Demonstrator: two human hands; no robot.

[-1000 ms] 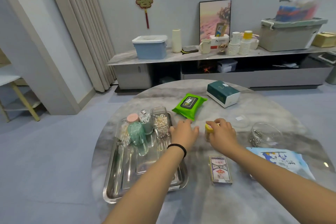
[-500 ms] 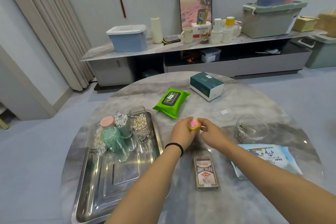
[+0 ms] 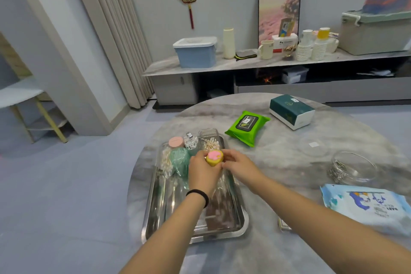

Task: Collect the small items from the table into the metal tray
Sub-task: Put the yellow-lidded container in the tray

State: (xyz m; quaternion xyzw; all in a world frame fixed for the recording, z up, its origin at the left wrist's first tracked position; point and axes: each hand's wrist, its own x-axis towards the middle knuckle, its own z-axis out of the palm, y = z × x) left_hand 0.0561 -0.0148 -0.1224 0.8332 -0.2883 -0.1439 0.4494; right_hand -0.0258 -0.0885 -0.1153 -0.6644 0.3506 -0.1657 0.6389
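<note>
Now both hands are over the metal tray (image 3: pixel 241 221), which lies on the left part of the round marble table (image 3: pixel 278 249). Left hand (image 3: pixel 203 172) has its fingers curled round a small yellow item w/ pink top (image 3: pixel 214 157) and holds it just above the back half of the tray. Right hand (image 3: pixel 236 163) is beside it, fingertips touching or pinching the same item from the right side; I cannot tell how firm this grip is. A black band (image 3: pixel 199 194) sits on the left wrist. At the back end of the tray stand several things close together: a green jar w/ pink lid (image 3: pixel 178 153), a clear box of cotton swabs (image 3: pixel 209 141), a small clear cup w/ metal clips (image 3: pixel 190 141), and a bag of swabs (image 3: pixel 165 161) at the far left. The front half of the tray is bare metal, w/ blurred reflections. On the table, to the right of the tray, a green pack of wipes (image 3: pixel 246 127) lies near the tray's back corner, and a teal and white box (image 3: pixel 291 110) is further back. A glass bowl w/ metal pins (image 3: pixel 351 168) is well apart at the right, and a clear lid (image 3: pixel 313 145) lies between it and the green pack. A blue and white pack (image 3: pixel 367 207) lies at the right edge. A card box (image 3: pixel 283 224), mostly hidden by the right arm, shows just beside the tray's front right corner.
</note>
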